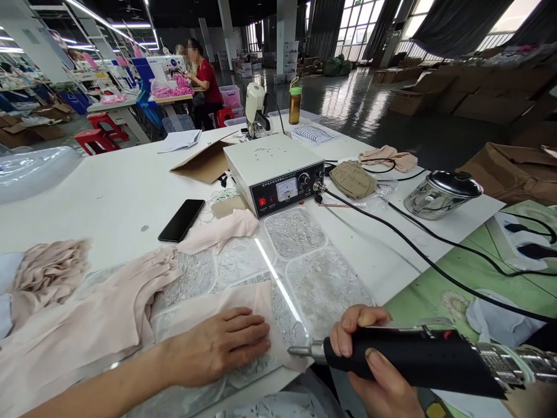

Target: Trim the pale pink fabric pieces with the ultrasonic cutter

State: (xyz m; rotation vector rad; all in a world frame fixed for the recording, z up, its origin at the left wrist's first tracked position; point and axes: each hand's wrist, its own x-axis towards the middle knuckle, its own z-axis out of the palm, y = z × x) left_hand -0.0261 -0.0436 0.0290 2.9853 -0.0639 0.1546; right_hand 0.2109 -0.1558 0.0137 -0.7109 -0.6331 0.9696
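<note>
A smooth white table bears a sheet of glossy grey marble-patterned panels with rounded corners. Limp, pale pink fabric strips lie layered across its left side, soft-edged and rippled. Behind stands a boxy white metal unit with a black front. In the foreground is a black handheld tool, a smooth barrel with a ribbed metal rear. The right hand curls closed around it; the left hand lies flat, fingers extended, pressing a thin pink cloth piece onto the panels, gripping nothing. A polished steel mug and a flat black phone sit farther back. The tool's tapered metal tip is over the cloth's right end.

Chinese characters run along the unit's panel, too small to read surely; a background sewing machine seems to say JUKI.

The left forearm is cut off below, the tool's rear at right. Whether the tip touches the cloth, I cannot tell.
</note>
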